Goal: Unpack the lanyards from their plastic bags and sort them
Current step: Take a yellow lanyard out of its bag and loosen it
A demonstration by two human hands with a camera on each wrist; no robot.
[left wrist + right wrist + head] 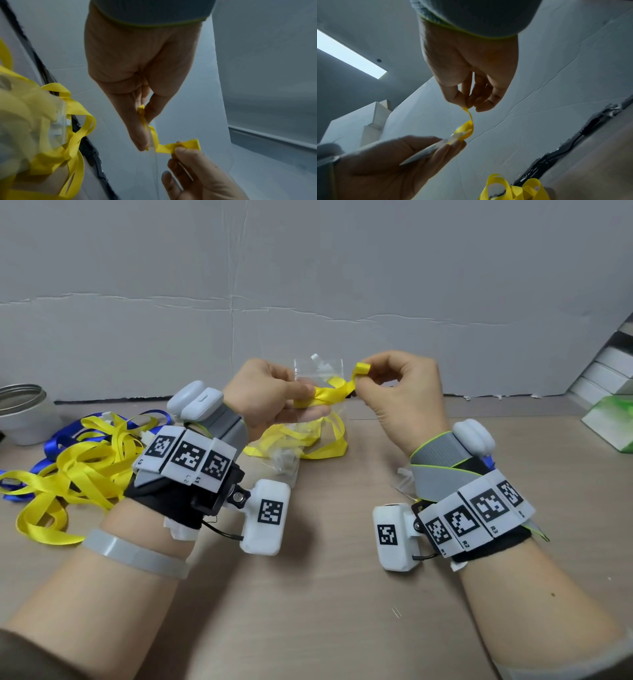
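Above the middle of the table my left hand pinches a clear plastic bag together with the yellow lanyard coming out of it. My right hand pinches the free end of that lanyard between thumb and forefinger. In the left wrist view the yellow lanyard runs from my left fingers to the right hand. In the right wrist view the yellow lanyard hangs twisted between the right hand and the left hand. More bagged yellow lanyards lie on the table below.
A loose pile of yellow and blue lanyards lies at the left of the wooden table. A metal-rimmed white cup stands at the far left. White and green boxes sit at the right. A grey wall closes the back.
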